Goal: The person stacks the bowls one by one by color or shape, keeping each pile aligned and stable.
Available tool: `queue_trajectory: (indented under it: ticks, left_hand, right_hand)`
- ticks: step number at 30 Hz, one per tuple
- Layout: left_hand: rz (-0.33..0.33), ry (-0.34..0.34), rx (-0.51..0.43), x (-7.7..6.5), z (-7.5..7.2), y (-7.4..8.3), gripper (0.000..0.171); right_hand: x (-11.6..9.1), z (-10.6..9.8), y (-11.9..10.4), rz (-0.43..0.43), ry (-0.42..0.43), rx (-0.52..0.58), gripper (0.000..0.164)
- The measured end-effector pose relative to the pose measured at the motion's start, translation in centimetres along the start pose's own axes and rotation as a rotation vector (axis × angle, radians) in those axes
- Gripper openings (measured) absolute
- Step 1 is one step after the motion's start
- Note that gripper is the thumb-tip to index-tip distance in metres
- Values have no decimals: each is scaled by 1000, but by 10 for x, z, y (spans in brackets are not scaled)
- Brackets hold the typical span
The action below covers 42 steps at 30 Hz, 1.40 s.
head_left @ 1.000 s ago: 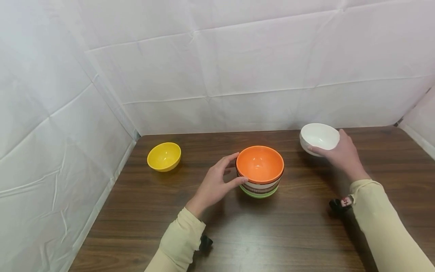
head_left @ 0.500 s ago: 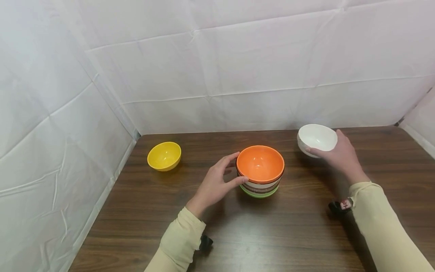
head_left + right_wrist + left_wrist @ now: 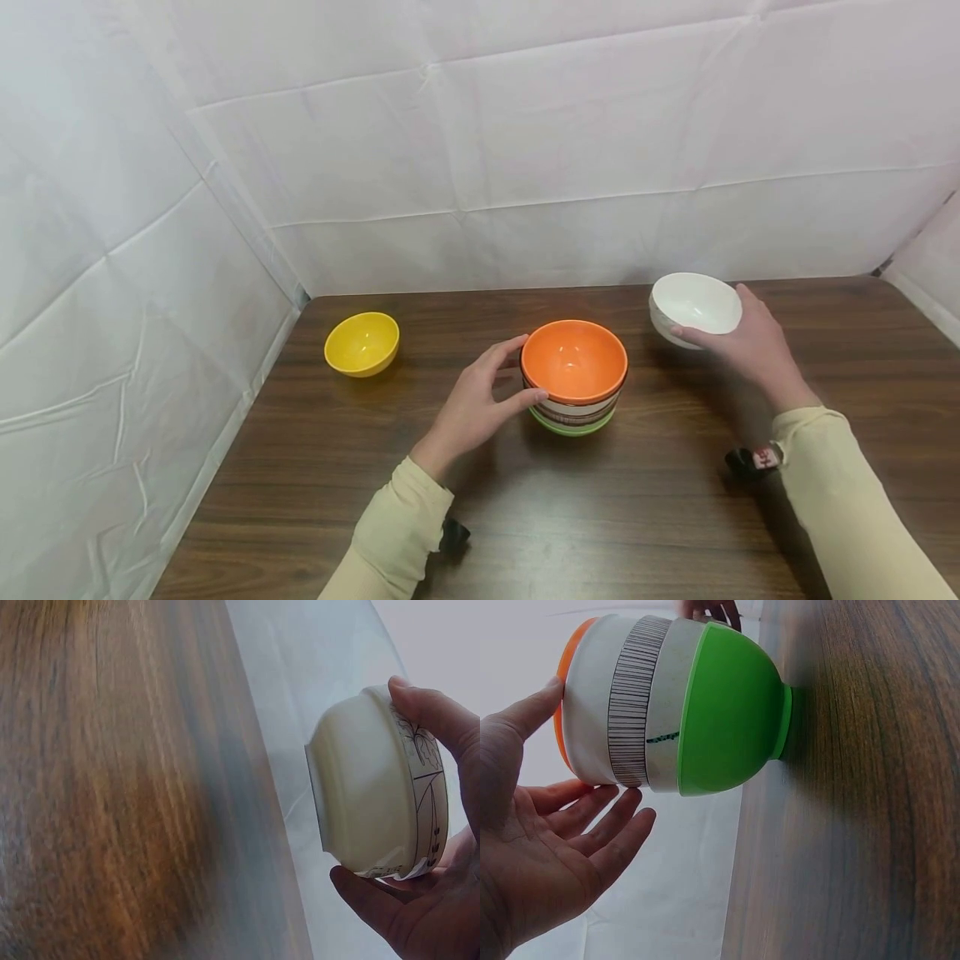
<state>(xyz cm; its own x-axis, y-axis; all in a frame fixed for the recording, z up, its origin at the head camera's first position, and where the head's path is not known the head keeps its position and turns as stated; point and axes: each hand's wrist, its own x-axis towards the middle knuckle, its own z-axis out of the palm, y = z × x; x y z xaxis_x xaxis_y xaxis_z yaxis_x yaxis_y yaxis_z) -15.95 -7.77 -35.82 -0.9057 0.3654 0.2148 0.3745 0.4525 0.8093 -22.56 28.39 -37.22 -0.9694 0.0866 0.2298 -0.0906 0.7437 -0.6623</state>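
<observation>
In the head view my left hand holds the side of a stack of bowls, thumb at the near rim and fingers along the left side. An orange bowl tops the stack. Below it, the left wrist view shows a white bowl with a black-lined band and a green bowl standing on its foot at the bottom. My right hand grips a white bowl by its right side, mouth up. The right wrist view shows this bowl's patterned band and its foot raised off the table.
A yellow bowl stands at the back left of the dark wooden table. White cloth hangs behind the table and along its left side. Each wrist carries a small black device.
The white bowl in my right hand has shifted slightly left, toward the stack. My left hand and the stack have stayed in place, as has the yellow bowl.
</observation>
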Motion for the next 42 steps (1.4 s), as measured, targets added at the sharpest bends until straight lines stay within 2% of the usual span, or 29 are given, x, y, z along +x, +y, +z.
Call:
queue_trajectory:
  ticks: [12, 20, 31, 39, 42]
  left_hand:
    - [2, -2, -1, 0, 0, 0, 72]
    - [5, -3, 2, 0, 0, 1, 72]
    - [-6, 1, 5, 0, 0, 1, 71]
    - [0, 2, 9, -1, 0, 0, 72]
    - [2, 5, 11, -1, 0, 1, 72]
  right_hand:
    - [-6, -3, -21, -25, -15, 50, 89]
    - [-10, -7, -34, -10, -38, 44, 97]
    - [-19, -11, -59, -59, -39, 86, 84]
    - [-24, -14, -74, -72, -58, 116, 97]
    - [-27, -16, -79, -78, -58, 127, 97]
